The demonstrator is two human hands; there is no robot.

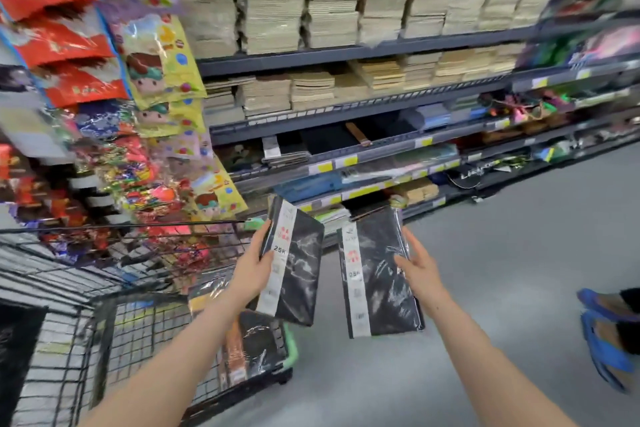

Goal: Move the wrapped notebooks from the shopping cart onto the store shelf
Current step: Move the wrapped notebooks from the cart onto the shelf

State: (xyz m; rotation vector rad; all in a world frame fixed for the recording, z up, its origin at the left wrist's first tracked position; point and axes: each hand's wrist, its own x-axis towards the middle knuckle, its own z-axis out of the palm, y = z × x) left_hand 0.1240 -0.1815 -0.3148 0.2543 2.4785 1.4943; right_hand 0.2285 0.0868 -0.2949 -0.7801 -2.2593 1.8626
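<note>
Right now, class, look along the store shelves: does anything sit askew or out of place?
Yes. On the mid shelf, among dark stock, a brown strip-like item lies slanted rather than stacked. Lower down, loose items jut over the shelf edge. The beige stacks above look tidy.

Two notebooks (298,263) (379,274): black covers, glossy clear wrap, white label strip with red marks. Cart (69,288): black wire. Shelf rails (346,55): dark grey, yellow tags. Stacked paper (273,10): beige. Hanging bags (69,31): red, yellow. Floor (502,236): grey. Shoes (606,340): blue.
</note>
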